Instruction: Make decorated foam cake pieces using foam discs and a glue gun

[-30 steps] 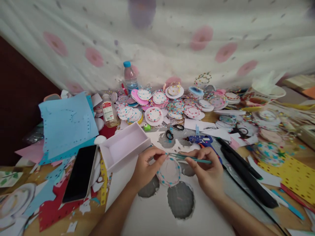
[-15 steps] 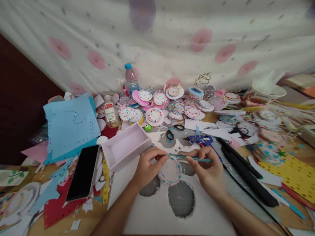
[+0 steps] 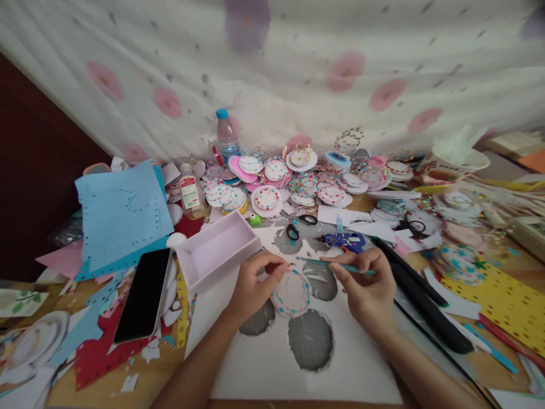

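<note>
My left hand (image 3: 255, 284) is closed in a pinch at the upper left rim of a white disc (image 3: 292, 293) ringed with blue and red dots; what its fingertips hold is too small to tell. My right hand (image 3: 368, 287) grips a thin teal stick (image 3: 313, 261), whose free end points left toward my left fingertips, with a gap between. Beneath both hands lies a white board (image 3: 264, 375) with several rough round holes showing grey.
A white box (image 3: 219, 250) and a black phone (image 3: 143, 295) are at the left. A blue glue gun (image 3: 347, 240) lies behind my right hand, black tools (image 3: 419, 295) to its right. Decorated discs (image 3: 267, 199) are heaped along the back near a bottle (image 3: 227, 136).
My right hand has moved a little right and up with the stick, whose tip has come away from my left fingers. My left hand stays near the disc's rim.
</note>
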The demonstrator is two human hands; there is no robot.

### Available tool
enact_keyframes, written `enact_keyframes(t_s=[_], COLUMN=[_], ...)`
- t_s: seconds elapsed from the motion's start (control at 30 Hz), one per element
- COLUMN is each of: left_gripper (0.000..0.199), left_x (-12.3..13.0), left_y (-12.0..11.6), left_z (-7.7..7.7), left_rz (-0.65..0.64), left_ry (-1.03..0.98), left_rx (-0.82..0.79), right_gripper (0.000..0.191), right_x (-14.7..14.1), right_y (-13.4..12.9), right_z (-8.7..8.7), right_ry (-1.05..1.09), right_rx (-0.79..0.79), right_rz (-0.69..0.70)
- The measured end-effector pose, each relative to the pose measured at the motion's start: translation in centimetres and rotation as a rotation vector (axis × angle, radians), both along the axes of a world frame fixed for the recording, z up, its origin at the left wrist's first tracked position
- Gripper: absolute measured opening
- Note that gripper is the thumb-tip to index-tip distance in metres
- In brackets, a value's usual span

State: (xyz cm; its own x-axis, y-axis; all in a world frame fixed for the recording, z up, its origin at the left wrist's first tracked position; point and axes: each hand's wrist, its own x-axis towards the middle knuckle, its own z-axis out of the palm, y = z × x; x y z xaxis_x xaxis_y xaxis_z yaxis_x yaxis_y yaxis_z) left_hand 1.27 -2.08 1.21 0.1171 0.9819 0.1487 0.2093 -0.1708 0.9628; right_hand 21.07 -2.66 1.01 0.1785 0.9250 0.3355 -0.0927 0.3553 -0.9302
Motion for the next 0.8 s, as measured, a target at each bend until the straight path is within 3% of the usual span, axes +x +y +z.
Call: enact_keyframes(t_s=[0.1,0.2,0.3,0.4,0.63,0.8], left_gripper=[0.021,0.032,0.042,0.047,0.036,0.027], left_x=[-0.1,-0.1,-0.1,-0.1,0.5,0.5], left_y=[0.0,0.0,-0.2,-0.5,-0.7,-0.4], left_z=[0.3,0.8,0.9,0.5,0.4,0.7], left_rz=[-0.011,-0.098,-0.171,-0.165,-0.073,-0.006], left_ry=[-0.039,-0.077,-0.150,-0.240,-0.589,-0.604], left_rx=[0.007,0.000,-0.037,-0.118,-0.398,-0.398], right_gripper=[0.034,0.032,0.025,0.018,0.017,0.021], right_x=[0.2,0.0,-0.7,-1.9,-3.5,-2.9], right_y=[-0.1,-0.4,-0.8,-0.9,-1.1,-2.0], right_z=[0.6,1.6,2.7,3.3,2.7,3.1], right_ry=[-0.136,-0.576,-1.041,-1.218,-1.256,-1.144], right_rx=[0.184,0.475,0.775,0.967,0.883,0.655], right_rz=[-0.131,-0.217,-0.110,-0.048,-0.038,0.184])
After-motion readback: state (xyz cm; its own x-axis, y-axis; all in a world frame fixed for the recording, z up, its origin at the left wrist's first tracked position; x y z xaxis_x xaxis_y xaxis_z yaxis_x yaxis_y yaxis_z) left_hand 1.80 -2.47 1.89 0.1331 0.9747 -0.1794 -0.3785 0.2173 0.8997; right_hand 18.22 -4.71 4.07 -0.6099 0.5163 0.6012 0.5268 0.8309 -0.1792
